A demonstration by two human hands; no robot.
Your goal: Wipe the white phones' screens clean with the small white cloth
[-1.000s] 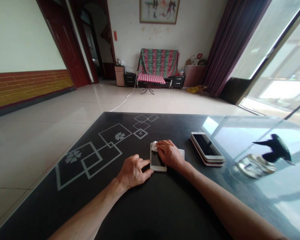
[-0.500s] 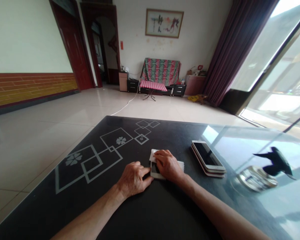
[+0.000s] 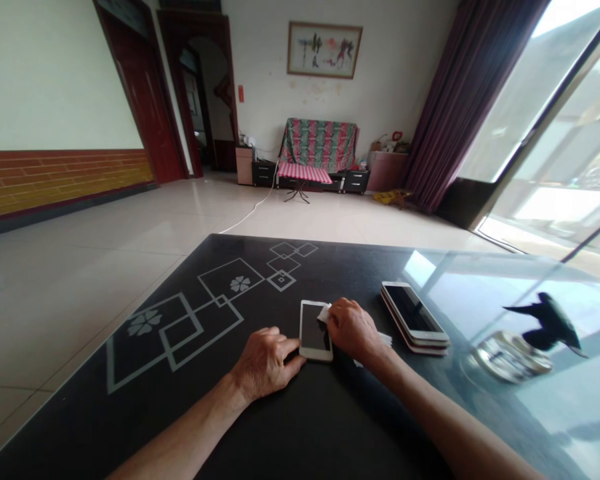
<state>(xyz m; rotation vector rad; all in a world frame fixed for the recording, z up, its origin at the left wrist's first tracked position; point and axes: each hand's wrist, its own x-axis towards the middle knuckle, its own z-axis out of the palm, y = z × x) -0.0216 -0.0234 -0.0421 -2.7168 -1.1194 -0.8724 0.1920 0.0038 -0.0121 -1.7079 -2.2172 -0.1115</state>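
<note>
A white-framed smartphone (image 3: 315,333) lies flat, dark screen up, on the black table. My left hand (image 3: 267,360) has its fingers curled, and its thumb and forefinger press against the phone's lower left edge. My right hand (image 3: 353,327) is closed around a white tissue (image 3: 325,313), whose crumpled end pokes out over the phone's upper right corner. More of the white tissue shows beneath and to the right of that wrist. Most of the phone's screen is uncovered.
Right of my hands lies a stack of phones (image 3: 414,313), the top one white. Farther right stands a clear spray bottle (image 3: 513,357) with a black trigger head. Beyond the patterned tabletop (image 3: 220,380) are a tiled floor and a small checked table (image 3: 305,173).
My right hand has slid right with the tissue, from over the phone to its right edge, baring the screen. My left hand stays at the phone's lower left edge.
</note>
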